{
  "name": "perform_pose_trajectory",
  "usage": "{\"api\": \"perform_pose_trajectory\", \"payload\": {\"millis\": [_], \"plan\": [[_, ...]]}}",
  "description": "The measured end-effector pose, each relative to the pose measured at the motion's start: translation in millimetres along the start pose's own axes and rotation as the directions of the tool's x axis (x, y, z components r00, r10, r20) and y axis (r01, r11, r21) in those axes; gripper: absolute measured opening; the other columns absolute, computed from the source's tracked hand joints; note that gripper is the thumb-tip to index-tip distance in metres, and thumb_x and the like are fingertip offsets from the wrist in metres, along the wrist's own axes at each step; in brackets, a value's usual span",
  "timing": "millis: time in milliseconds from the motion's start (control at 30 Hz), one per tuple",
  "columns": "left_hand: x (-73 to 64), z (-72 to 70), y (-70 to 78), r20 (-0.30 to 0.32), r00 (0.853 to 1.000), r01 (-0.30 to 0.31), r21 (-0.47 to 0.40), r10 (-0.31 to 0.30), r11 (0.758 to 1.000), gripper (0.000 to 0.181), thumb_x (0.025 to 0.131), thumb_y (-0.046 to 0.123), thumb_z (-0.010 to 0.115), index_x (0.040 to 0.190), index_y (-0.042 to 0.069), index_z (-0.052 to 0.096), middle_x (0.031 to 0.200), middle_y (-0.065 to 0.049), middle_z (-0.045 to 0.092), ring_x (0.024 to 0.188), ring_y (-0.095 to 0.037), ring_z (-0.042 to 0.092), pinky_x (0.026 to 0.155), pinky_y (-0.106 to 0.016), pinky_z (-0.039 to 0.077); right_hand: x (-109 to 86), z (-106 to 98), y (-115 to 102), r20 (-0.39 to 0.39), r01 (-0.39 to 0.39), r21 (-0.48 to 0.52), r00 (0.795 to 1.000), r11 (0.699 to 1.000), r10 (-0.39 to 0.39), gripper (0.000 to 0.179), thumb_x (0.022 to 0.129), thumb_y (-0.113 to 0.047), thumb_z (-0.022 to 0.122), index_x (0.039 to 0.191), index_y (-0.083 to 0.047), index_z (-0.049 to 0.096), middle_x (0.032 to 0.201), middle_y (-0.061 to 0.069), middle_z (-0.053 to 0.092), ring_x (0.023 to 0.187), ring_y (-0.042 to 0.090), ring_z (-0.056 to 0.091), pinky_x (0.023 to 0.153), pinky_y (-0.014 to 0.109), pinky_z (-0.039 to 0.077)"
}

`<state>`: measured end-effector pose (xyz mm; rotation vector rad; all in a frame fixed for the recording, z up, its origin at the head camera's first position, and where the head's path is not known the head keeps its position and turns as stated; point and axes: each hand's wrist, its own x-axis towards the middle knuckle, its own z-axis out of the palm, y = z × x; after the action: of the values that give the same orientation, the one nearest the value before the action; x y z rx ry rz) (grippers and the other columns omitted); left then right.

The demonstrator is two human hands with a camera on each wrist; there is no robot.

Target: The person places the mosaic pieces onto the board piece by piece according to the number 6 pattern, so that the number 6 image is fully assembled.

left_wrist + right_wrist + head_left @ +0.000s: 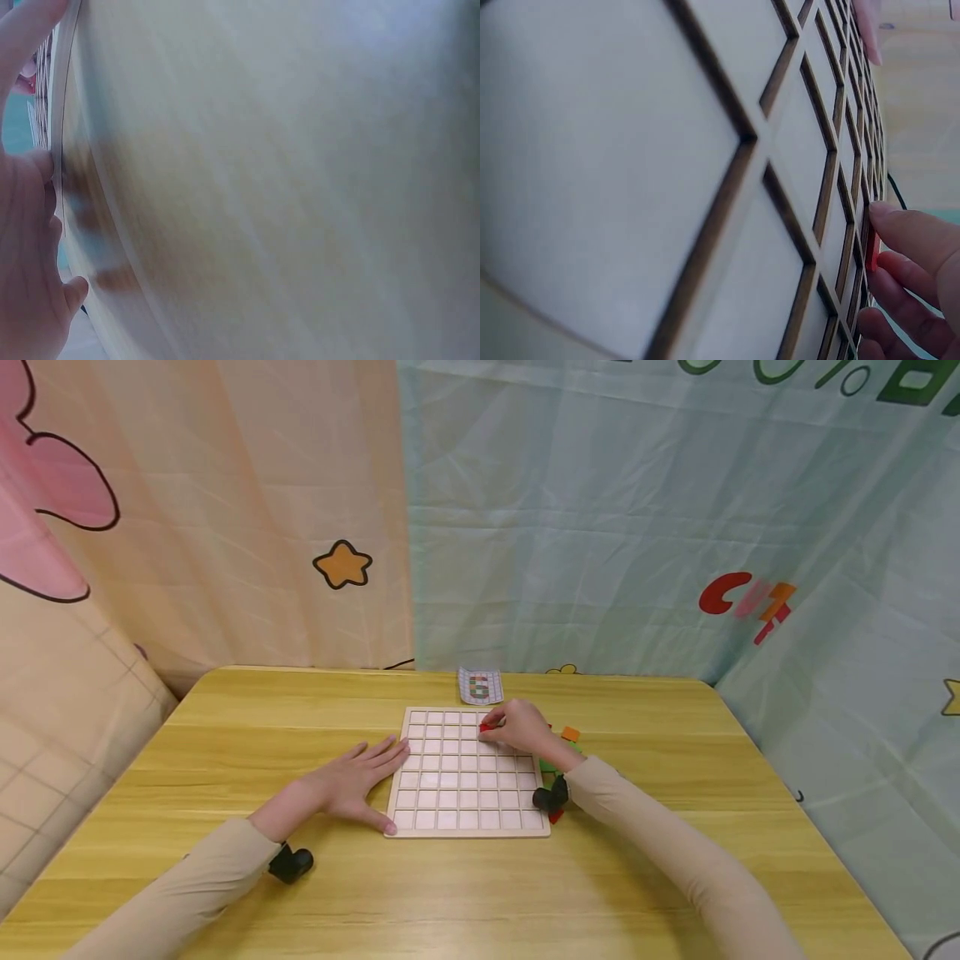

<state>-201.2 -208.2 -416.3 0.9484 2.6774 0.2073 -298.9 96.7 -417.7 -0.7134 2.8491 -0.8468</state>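
A white grid board (448,774) with a pale wooden frame lies flat on the table. Near its far edge, right of centre, my right hand (521,727) pinches a small red square tile (486,727) between thumb and fingers. In the right wrist view the red tile (872,247) sits right at the grid's surface under the fingertips. My left hand (356,785) is spread with straight fingers, its fingertips and thumb resting on the board's left edge. The left wrist view shows that hand (30,247) against the board's side.
Orange (571,734), green and red tiles lie by the board's right edge, partly hidden by the right forearm. A printed pattern card (480,687) lies just beyond the board. Printed curtains (555,543) hang behind the wooden table (300,710).
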Motion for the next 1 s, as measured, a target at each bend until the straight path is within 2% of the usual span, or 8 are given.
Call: {"api": "perform_pose_trajectory", "payload": {"millis": [500, 667, 1000], "plan": [[-1.2, -2.5, 1.6, 0.008, 1.0, 0.007, -0.004, -0.007, 1.0, 0.118, 0.073, 0.076, 0.06, 0.155, 0.007, 0.011, 0.163, -0.01, 0.004, 0.15, -0.033, 0.002, 0.119, -0.059, 0.009, -2.5, -4, -4, 0.052, -0.008, 0.009, 0.999, 1.0, 0.007, 0.025, 0.082, -0.027, 0.077, 0.103, -0.014, 0.076, 0.1, 0.001, 0.075, 0.086, 0.015, 0.067, 0.074, 0.028, 0.054], [-1.1, -1.9, 1.9, 0.01, 1.0, 0.007, -0.008, -0.007, 1.0, 0.118, 0.073, 0.077, 0.059, 0.155, 0.008, 0.012, 0.163, -0.01, 0.005, 0.15, -0.033, 0.003, 0.119, -0.059, 0.009, -5.1, -6, -1, 0.046, -0.022, 0.015, 0.999, 1.0, 0.021, 0.027, 0.082, -0.028, 0.077, 0.106, -0.014, 0.075, 0.103, 0.001, 0.074, 0.087, 0.015, 0.066, 0.075, 0.029, 0.054], [-1.3, 0.2, 0.8, 0.005, 1.0, 0.012, -0.012, -0.012, 1.0, 0.119, 0.072, 0.078, 0.059, 0.155, 0.007, 0.012, 0.163, -0.01, 0.005, 0.15, -0.033, 0.003, 0.119, -0.059, 0.01, -15.7, -24, 10, -0.008, -0.012, 0.021, 1.0, 1.0, 0.012, 0.03, 0.083, -0.027, 0.075, 0.11, -0.012, 0.073, 0.104, 0.004, 0.071, 0.074, 0.013, 0.057, 0.064, 0.026, 0.048]]}}
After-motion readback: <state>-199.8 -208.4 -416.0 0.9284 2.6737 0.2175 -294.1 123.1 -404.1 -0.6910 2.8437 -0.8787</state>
